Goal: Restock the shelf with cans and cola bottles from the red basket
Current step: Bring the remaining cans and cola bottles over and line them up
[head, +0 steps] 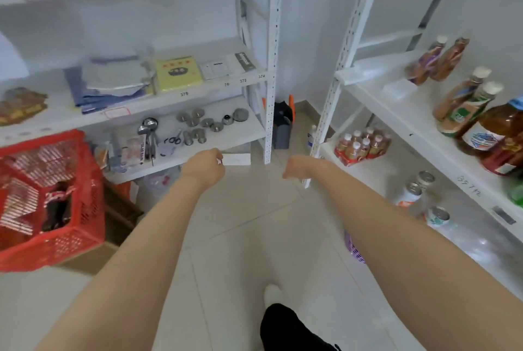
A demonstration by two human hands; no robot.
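The red basket [70,226] sits low at the left on a cardboard box, with dark cola bottles [56,209] and red-and-white packs inside. On the low right shelf [382,178] stand three cans [410,195] and a shrink-wrapped pack of small bottles [362,145]. Both my arms stretch forward over the floor between the two racks. My left hand [205,165] is curled into a fist with nothing visible in it. My right hand [297,168] is bent downward with its fingers closed, and I see nothing held.
The left rack [268,67] holds metal weights, spoons, scissors, papers and booklets. Sauce and drink bottles [467,107] stand on the upper right shelf. A purple basket [353,248] sits on the floor under my right arm. My foot in a white sock [273,294] shows below.
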